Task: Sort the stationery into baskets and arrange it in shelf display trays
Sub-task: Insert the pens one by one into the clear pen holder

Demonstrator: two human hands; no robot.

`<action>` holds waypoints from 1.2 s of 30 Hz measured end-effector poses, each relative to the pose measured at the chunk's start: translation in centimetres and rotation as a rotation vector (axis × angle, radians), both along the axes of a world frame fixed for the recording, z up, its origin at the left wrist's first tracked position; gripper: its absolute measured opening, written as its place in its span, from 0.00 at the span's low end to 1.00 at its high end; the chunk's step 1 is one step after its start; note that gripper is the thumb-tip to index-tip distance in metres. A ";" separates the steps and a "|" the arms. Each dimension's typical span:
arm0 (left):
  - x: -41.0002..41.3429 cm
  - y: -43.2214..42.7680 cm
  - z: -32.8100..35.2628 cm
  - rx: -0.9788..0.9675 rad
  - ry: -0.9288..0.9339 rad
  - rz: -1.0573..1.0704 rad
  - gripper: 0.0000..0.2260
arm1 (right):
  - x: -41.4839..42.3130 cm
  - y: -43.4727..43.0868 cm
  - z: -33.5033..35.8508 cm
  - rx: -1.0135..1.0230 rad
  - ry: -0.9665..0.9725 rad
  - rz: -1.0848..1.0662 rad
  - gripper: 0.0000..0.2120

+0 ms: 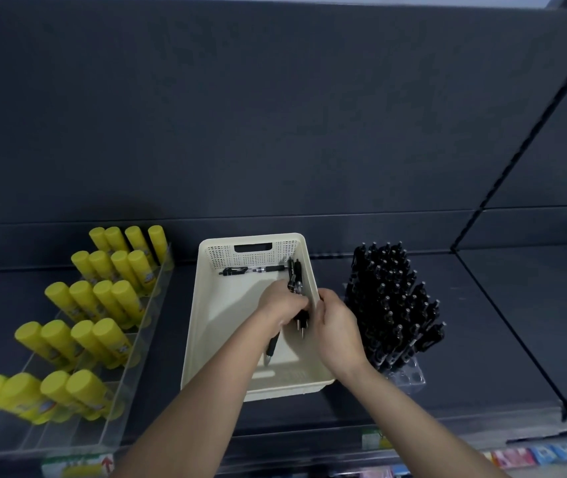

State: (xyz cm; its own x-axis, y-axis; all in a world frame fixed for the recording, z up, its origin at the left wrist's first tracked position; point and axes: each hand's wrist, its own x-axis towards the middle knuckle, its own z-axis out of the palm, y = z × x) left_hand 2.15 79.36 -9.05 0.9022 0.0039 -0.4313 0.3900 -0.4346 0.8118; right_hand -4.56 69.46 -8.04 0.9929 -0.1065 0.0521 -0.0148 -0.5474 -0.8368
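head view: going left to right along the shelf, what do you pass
Yellow glue sticks in their clear tray → cream basket → black pens in a clear stand. The left hand, gripping loose pens, and the right hand overlap the basket, so they are left out.

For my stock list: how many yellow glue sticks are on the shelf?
20. The yellow cylindrical glue sticks stand in five rows of four in the clear plastic tray at left; none seem hidden.
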 end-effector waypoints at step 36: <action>1.2 5.3 -0.2 0.395 -0.339 -0.127 0.12 | -0.7 -0.3 1.2 0.094 0.078 -0.002 0.11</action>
State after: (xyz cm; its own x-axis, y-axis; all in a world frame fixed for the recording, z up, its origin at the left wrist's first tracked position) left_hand 3.40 84.64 -9.24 0.9946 -0.0111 -0.1031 0.0588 -0.7590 0.6485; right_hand -5.22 69.11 -6.83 0.9934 -0.1093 -0.0359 -0.0832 -0.4666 -0.8806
